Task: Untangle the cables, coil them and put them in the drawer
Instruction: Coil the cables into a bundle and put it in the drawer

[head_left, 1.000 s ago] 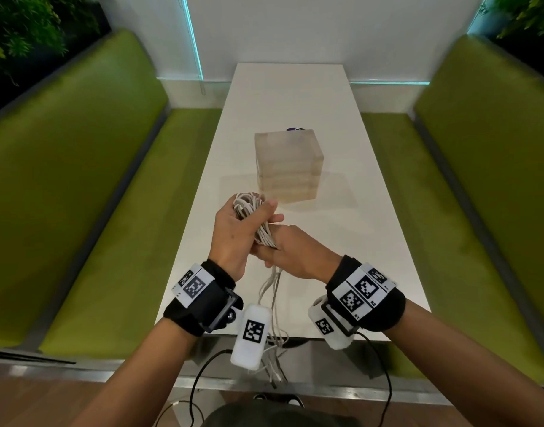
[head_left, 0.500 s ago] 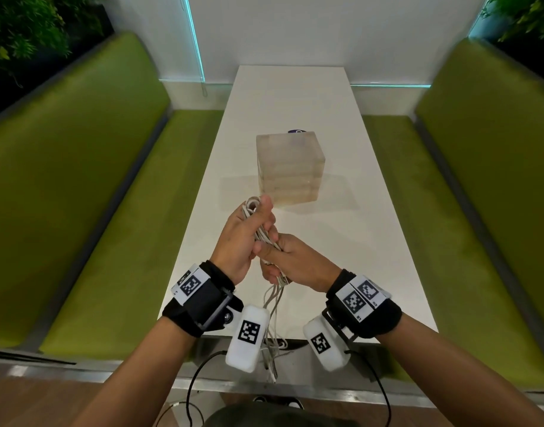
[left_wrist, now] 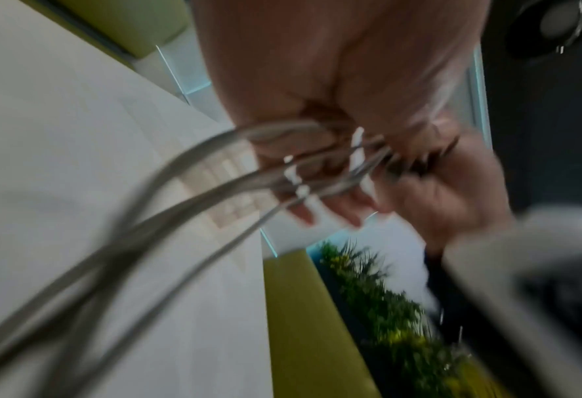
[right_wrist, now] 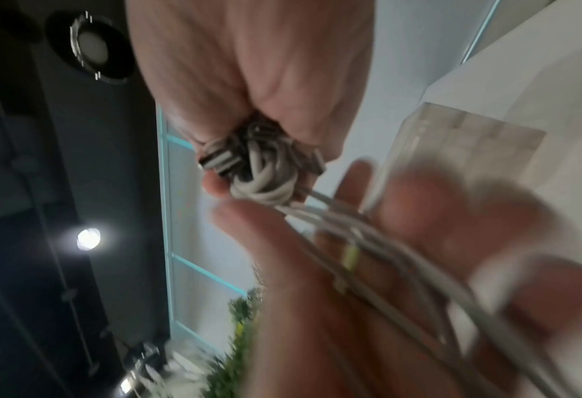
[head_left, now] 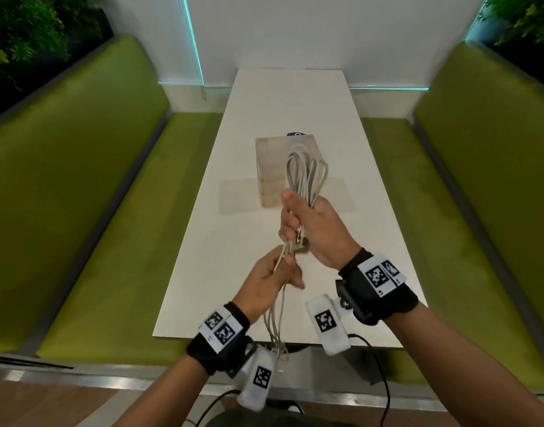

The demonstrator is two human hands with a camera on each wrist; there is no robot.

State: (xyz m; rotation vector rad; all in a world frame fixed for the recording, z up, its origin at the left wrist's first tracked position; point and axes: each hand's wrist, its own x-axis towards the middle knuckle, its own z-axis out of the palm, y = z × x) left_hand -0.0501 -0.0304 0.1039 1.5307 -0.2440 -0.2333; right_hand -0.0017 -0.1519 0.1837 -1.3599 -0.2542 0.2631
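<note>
A bundle of white cables (head_left: 306, 177) stands in loops above my right hand (head_left: 314, 229), which grips it by the middle over the white table (head_left: 289, 100). In the right wrist view the right hand (right_wrist: 248, 67) holds a knotted wad of cables (right_wrist: 262, 172). Below it, my left hand (head_left: 269, 272) holds the loose strands, which hang past the table's near edge. In the left wrist view those strands (left_wrist: 180, 194) run blurred from the left hand (left_wrist: 333, 67) down to the lower left. The translucent drawer box (head_left: 270, 161) stands behind the loops, its drawers closed.
Green benches (head_left: 89, 192) run along both sides of the narrow table. A small dark blue thing (head_left: 297, 134) peeks out behind the drawer box. Black wrist-camera leads (head_left: 384, 380) hang below my arms. Plants (head_left: 24, 32) fill the far corners.
My right hand took over the bundle and lifted it up and to the right, in front of the box. My left hand left the bundle's top and dropped to the hanging strands.
</note>
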